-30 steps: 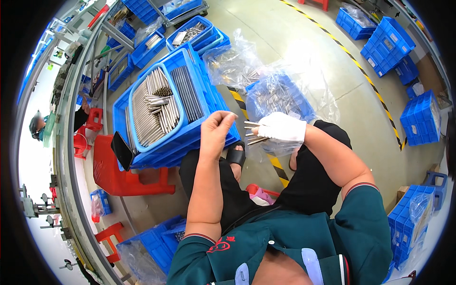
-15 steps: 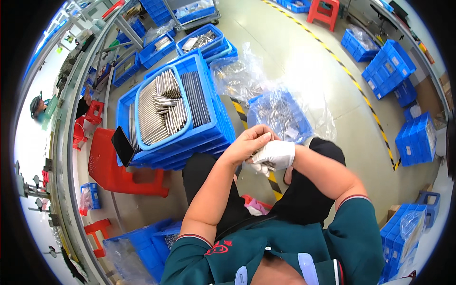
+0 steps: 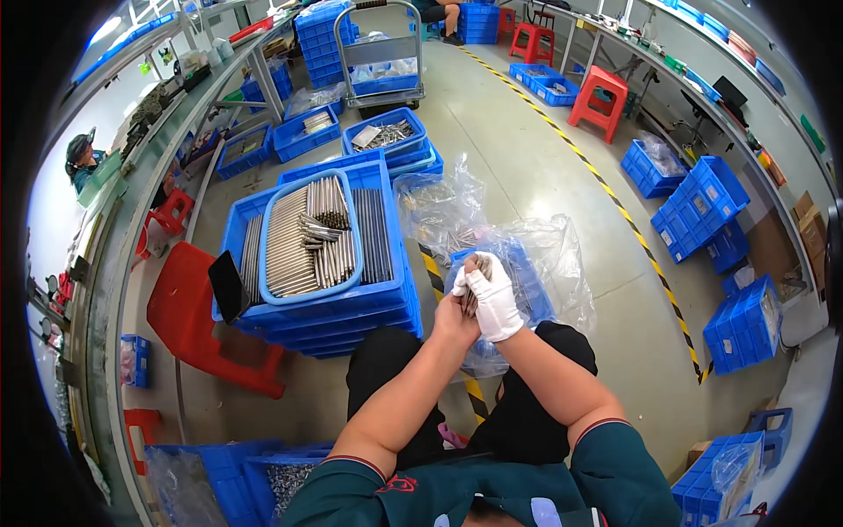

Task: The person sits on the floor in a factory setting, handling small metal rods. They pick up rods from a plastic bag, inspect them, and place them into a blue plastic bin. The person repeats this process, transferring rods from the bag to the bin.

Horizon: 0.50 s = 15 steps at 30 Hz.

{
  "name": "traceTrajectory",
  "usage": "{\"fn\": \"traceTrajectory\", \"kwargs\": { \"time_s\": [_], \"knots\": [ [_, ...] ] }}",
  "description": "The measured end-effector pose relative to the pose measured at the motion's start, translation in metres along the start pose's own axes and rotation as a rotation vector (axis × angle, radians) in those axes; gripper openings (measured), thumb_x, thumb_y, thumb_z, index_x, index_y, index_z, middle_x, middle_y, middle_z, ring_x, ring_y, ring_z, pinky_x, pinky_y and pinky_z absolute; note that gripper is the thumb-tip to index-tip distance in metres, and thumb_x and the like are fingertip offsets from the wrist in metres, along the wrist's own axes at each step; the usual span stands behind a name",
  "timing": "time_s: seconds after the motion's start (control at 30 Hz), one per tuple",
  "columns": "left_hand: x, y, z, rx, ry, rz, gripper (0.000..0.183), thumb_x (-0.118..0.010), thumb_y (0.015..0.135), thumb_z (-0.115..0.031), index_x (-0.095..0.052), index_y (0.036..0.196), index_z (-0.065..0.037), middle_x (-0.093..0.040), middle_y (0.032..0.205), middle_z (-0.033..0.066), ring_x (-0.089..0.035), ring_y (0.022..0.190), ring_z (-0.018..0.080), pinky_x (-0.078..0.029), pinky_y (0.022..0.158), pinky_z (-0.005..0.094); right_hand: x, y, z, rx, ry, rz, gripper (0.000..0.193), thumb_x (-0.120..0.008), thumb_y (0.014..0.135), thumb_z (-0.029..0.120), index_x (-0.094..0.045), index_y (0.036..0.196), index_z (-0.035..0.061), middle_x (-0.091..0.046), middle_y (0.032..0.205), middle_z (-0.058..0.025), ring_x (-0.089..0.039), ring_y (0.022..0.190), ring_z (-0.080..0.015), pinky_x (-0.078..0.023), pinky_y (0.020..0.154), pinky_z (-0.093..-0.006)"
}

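Observation:
My bare left hand (image 3: 456, 322) and my white-gloved right hand (image 3: 495, 300) meet in front of me, above my knees. Thin metal rods (image 3: 470, 302) show between them, and the fingers of both hands are closed around this bundle. How many rods there are is hidden. Beneath and beyond the hands sits a blue bin (image 3: 523, 274), partly covered by clear plastic. To the left, a light-blue tray (image 3: 312, 297) carries rows of shiny metal rods (image 3: 290, 241), with some lying crosswise on top. It rests on a stack of blue crates (image 3: 364, 321) that holds darker rods (image 3: 372, 233).
A dark flat screen-like panel (image 3: 228, 286) leans at the crate's left corner, beside a red stool (image 3: 198, 321). Clear plastic sheeting (image 3: 562, 263) spreads on the floor. Beyond stand a smaller blue tray (image 3: 413, 132) of metal parts and a trolley (image 3: 382, 57). Another person (image 3: 81, 160) is far left.
My hands have moved farther from my body and a little left, with the gloved hand now raised upright beside the rods. The view has tilted up, showing more of the room.

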<state>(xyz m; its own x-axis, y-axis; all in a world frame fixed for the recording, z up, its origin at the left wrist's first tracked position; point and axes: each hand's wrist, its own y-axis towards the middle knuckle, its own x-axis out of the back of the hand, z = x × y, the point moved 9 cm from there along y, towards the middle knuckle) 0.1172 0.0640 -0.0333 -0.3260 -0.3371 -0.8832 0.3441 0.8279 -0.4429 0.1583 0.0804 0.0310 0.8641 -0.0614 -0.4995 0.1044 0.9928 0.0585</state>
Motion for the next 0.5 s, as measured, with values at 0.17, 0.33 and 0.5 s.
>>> {"fn": "traceTrajectory", "kwargs": {
  "time_s": [0.17, 0.33, 0.5],
  "knots": [
    [0.014, 0.002, -0.001, 0.030, 0.042, -0.022, 0.035, -0.032, 0.098, -0.018, -0.052, 0.121, -0.002, -0.058, 0.119, 0.0134, -0.057, 0.110, 0.0264, -0.046, 0.097, 0.0422, -0.006, 0.000, -0.005, -0.077, -0.013, -0.026, 0.012, -0.060, 0.091, 0.013, -0.052, 0.092, 0.0048, -0.052, 0.067, -0.0005, -0.049, 0.054, -0.0082, -0.042, 0.051, -0.0223],
    [0.034, 0.001, 0.004, 0.075, 0.153, -0.201, 0.028, -0.035, 0.097, -0.020, -0.057, 0.109, -0.007, -0.063, 0.096, 0.0094, -0.063, 0.080, 0.0210, -0.054, 0.071, 0.0369, 0.003, 0.005, -0.020, -0.095, 0.057, -0.020, 0.020, -0.059, 0.092, 0.022, -0.054, 0.083, 0.0052, -0.047, 0.058, 0.0013, -0.043, 0.047, -0.0080, -0.037, 0.047, -0.0233],
    [0.042, 0.008, -0.013, 0.020, 0.435, -0.041, 0.022, -0.040, 0.096, -0.026, -0.052, 0.084, -0.012, -0.049, 0.064, 0.0009, -0.034, 0.039, 0.0117, -0.024, 0.036, 0.0277, 0.007, 0.001, -0.012, -0.027, -0.150, -0.008, 0.031, -0.054, 0.095, 0.030, -0.056, 0.076, 0.0055, -0.053, 0.062, -0.0006, -0.049, 0.053, -0.0099, -0.040, 0.052, -0.0237]
  ]
}}
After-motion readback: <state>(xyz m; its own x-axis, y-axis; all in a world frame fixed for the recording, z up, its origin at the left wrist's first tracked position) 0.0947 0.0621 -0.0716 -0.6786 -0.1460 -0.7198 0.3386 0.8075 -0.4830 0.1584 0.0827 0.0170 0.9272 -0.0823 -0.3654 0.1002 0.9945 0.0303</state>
